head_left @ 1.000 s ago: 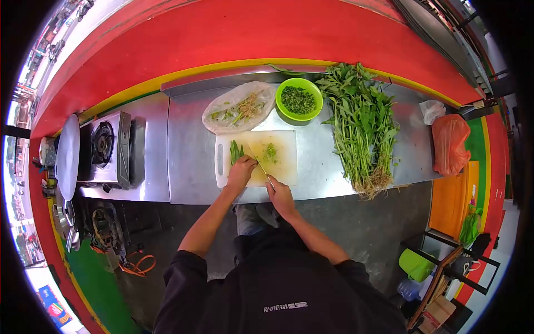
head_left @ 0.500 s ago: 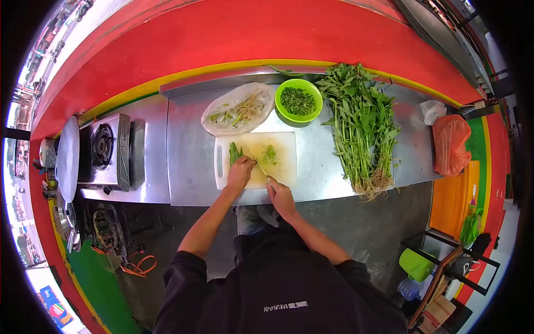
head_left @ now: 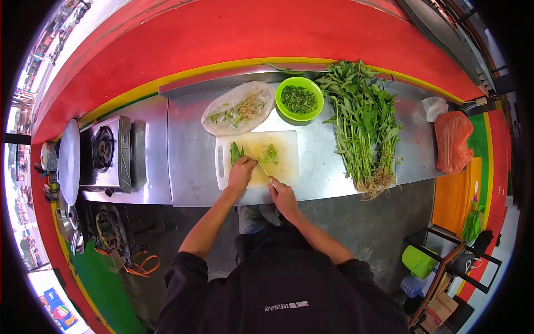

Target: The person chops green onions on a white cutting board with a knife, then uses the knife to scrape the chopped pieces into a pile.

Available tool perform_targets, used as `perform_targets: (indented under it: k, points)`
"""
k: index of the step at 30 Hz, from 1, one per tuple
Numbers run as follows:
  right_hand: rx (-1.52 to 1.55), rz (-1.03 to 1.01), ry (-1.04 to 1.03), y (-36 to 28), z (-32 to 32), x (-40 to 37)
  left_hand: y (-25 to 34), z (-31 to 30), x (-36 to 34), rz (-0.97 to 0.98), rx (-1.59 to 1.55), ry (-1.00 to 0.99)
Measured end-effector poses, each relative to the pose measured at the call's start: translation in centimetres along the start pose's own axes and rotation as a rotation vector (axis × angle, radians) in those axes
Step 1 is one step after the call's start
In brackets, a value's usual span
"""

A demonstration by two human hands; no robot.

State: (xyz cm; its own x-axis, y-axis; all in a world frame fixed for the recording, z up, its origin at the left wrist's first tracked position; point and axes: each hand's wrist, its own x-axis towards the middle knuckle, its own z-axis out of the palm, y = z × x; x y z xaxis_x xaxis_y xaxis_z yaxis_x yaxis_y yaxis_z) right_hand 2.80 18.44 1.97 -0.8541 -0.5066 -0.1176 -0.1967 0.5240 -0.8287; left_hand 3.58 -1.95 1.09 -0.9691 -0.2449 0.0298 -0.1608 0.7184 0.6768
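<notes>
Green stalks [head_left: 236, 150], thin and bunched together, lie on the left part of a white plastic cutting board [head_left: 286, 170]. Their long way runs from the near edge of the board to the far edge, pointing away from the person.

The left hand [head_left: 242, 171] sits on the near end of the green stalks. Its fingers curl down over them and press the bunch flat on the board. The far ends of the stalks stick out past the fingers.

The right hand [head_left: 282, 195] is closed tight around the handle of a thin metal knife [head_left: 260, 165]. This hand is by the near edge of the board, to the right of the left hand. The knife slants up and to the left from it, so the tip is just beside the stalks, on their right. I cannot tell if the blade touches them. The left hand is the nearer one to the stalks.

A small pile of chopped green bits [head_left: 270, 153] lies on the board, right of the blade.

Behind the board, on the shiny steel tabletop [head_left: 189, 150], are a round bright green plastic bowl [head_left: 282, 111] of chopped greens and a clear plastic bag [head_left: 239, 108] with scraps. A big bunch of long leafy greens [head_left: 364, 125] lies well apart to the right.
</notes>
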Motion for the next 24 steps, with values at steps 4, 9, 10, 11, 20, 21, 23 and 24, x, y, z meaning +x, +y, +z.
perform_targets:
  k: [4,9,10,11,20,21,23,24]
  points:
    - [-0.04,-0.038,0.037,0.7,1.1,1.1,-0.2,0.0,0.0,0.047,-0.005,-0.013]
    - [0.024,0.006,0.03,-0.5,0.3,0.6,-0.9,0.5,-0.1,0.09,-0.028,0.034]
    - [0.04,0.009,0.025,-0.4,0.2,0.1,-0.9,0.6,-0.1,0.052,-0.047,0.034]
    - [0.055,0.011,0.019,-0.3,0.1,-0.3,-0.8,0.6,-0.1,0.051,-0.05,0.035]
    - [-0.049,-0.006,0.031,0.1,0.8,0.5,-0.4,0.2,-0.3,0.053,0.012,-0.007]
    - [-0.047,-0.008,0.034,0.1,0.8,0.6,-0.6,0.2,-0.4,0.078,0.013,-0.004]
    - [0.014,0.016,0.013,0.0,0.7,0.5,-1.0,0.3,-0.4,0.101,0.016,0.001]
    - [0.014,0.014,0.013,0.1,0.7,0.2,-1.1,0.4,-0.4,0.091,0.014,0.005]
